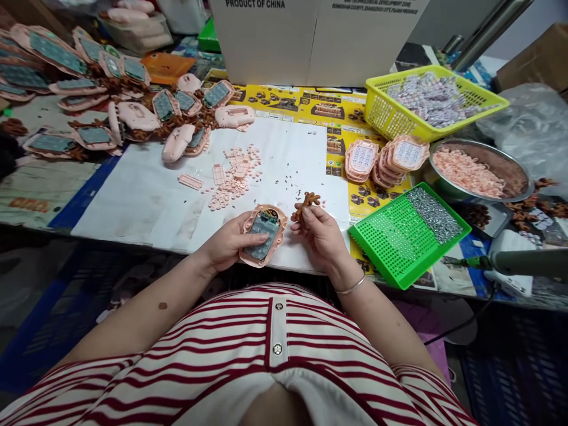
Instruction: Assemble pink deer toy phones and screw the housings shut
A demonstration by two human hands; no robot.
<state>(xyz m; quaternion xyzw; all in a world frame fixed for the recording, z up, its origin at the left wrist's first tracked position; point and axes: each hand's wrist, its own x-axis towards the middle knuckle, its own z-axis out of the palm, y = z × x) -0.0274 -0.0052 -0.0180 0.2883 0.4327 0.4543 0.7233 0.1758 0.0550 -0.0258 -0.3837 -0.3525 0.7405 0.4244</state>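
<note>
My left hand grips a pink plastic shell with a circuit board in it, thumb lying across the board. Thin wires show at the shell's upper end. Close by on the right, my right hand pinches a brown antler-shaped plastic piece between thumb and fingers. The two pieces are apart, held over the front edge of a white sheet. Beyond them lies a scatter of small pink buttons with flat pink button strips.
Several pink shells with boards crowd the left. At right are stacked pink faceplates, a yellow basket of small bagged parts, a metal bowl of pink pieces and a green tray with screws. A power screwdriver points in from the right.
</note>
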